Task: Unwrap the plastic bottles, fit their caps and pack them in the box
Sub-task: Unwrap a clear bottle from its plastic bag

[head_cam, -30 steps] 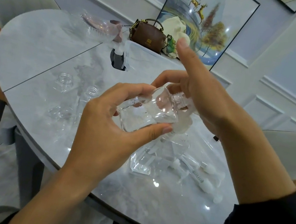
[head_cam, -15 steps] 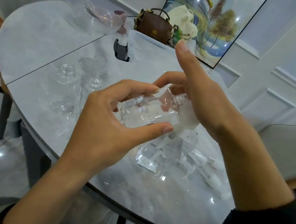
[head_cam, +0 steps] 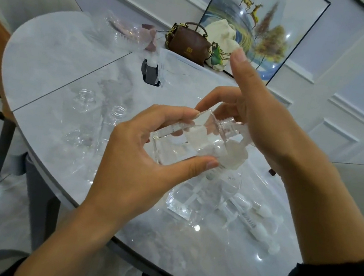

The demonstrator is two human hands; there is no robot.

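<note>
Head view. At centre, the left hand [head_cam: 140, 155] grasps a clear square bottle [head_cam: 189, 143] between thumb and fingers, holding it on its side above the tabletop [head_cam: 59, 53]. At 3 o'clock of the bottle, the right hand [head_cam: 260, 126] curls round a white cap [head_cam: 232, 156] at the bottle's neck, index finger straight and pointing up. At 9 o'clock, two uncapped bottles [head_cam: 114, 127] stand upright, just beside each other. At 5 o'clock, another clear bottle [head_cam: 190, 200] lies on the tabletop, with loose white caps [head_cam: 255, 222] near it. At 12 o'clock, a brown handbag [head_cam: 188, 42] sits near the far edge, crumpled plastic wrap [head_cam: 121, 32] at its 9 o'clock.
</note>
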